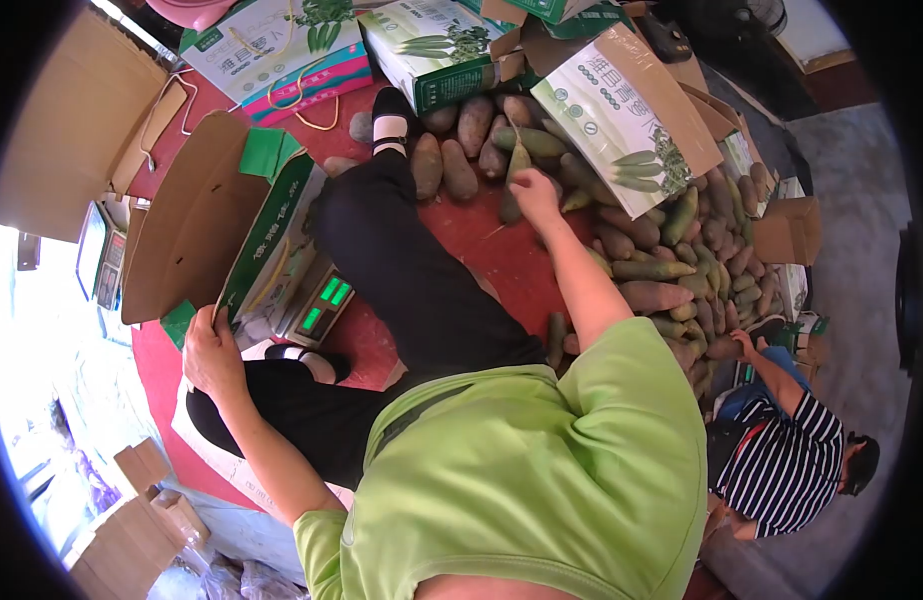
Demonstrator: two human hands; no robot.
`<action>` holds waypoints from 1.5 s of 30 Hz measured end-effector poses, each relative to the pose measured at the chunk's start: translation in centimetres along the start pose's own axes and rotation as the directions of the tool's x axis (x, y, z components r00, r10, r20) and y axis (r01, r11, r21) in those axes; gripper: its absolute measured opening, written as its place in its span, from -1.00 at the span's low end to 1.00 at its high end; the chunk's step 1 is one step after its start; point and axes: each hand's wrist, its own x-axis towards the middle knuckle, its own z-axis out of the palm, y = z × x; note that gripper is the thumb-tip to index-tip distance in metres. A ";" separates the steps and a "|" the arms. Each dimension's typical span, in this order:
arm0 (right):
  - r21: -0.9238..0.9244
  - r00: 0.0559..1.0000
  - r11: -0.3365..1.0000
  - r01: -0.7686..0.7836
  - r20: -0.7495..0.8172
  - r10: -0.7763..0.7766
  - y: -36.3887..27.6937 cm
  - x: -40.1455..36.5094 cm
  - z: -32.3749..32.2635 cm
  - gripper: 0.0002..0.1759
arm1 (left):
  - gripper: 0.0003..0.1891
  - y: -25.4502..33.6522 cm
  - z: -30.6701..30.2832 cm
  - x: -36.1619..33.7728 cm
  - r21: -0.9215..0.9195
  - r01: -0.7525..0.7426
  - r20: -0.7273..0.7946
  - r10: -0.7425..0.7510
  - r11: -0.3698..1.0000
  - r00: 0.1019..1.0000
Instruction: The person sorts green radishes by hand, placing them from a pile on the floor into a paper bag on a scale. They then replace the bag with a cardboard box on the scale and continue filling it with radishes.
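Right hand stretched forward, gripping radish; left hand pinching box

Red floor under everything, a bit scuffed; big heap of radishes, green and muddy brown, spread right across one side; scale with green lit digits sitting on it too; printed carton near the far edge.

From the person's head, the wide, dark-rimmed view faces forward and steeply down, the lime-green cloth shirt close at the bottom, the bare left hand and bare right hand farther out, a white-and-green printed cardboard carton beyond, and the glaring left margin hard to read with certainty.
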 end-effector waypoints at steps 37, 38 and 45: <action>-0.528 1.000 0.849 0.008 -0.005 -0.013 0.6 3.1 2.7 -0.57 | -0.93 -0.1 -0.3 0.7 -0.038 0.058 0.007 -0.058 0.998 0.998; -0.509 0.998 0.861 0.008 -0.050 -0.038 0.8 2.4 2.6 -0.57 | -0.93 0.0 -0.4 0.7 -0.031 0.051 0.006 -0.051 0.998 0.999; -0.489 0.988 0.863 0.126 -0.014 -0.152 1.8 -0.6 0.7 -0.53 | -0.92 -0.3 -0.4 0.3 -0.043 0.007 -0.041 -0.009 0.999 0.999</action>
